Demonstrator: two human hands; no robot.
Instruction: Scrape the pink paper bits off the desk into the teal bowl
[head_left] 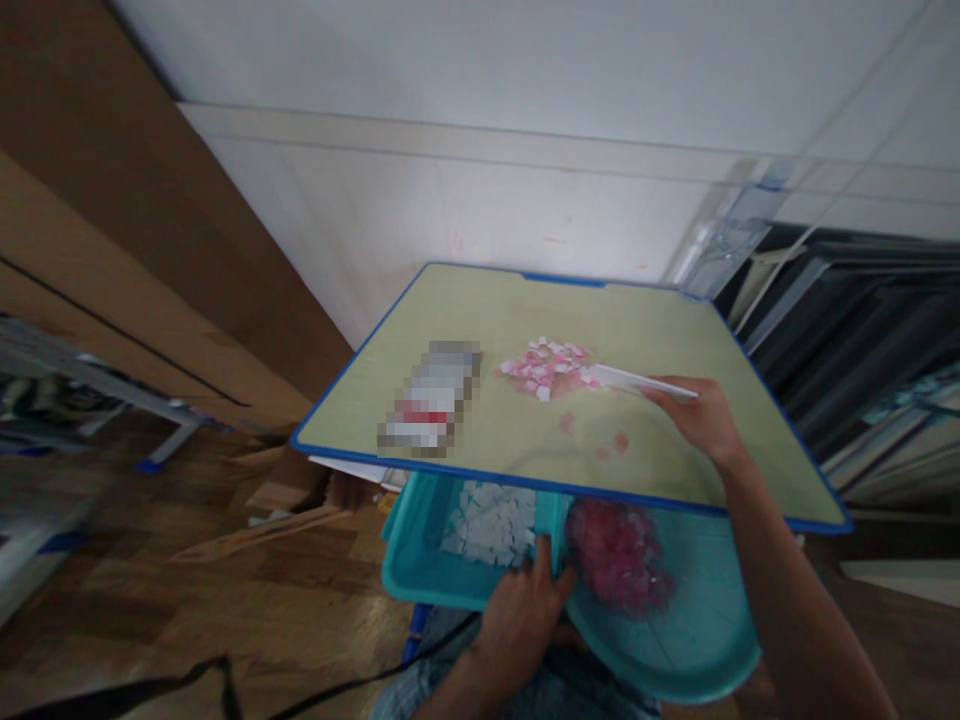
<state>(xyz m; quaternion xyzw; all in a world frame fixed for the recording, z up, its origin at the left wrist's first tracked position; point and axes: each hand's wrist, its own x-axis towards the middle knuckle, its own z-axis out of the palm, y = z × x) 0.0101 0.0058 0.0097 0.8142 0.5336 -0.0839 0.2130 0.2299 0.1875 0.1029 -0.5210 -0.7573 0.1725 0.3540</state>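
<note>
My right hand [701, 420] is closed around a long, flat white tool [645, 382] above the board. The tool's far end touches a loose pile of small white squares stained pink [546, 368]; its exact kind is unclear. Lower down, my left hand [525, 610] has its index finger and thumb on either side of the right wall of a teal tray [420, 580], seemingly gripping it. Many white squares [491, 522] lie in that tray. Beside it, a round teal basin [709, 600] holds a crumpled, translucent pink mass [619, 555].
The pale green board [465, 300] has a blue rim and overhangs the tray and basin. A pixelated phone-like object [431, 400] lies on its left. Wet pink spots [621, 441] mark the surface. Cardboard [187, 290] leans at left; dark panels [862, 310] stand at right.
</note>
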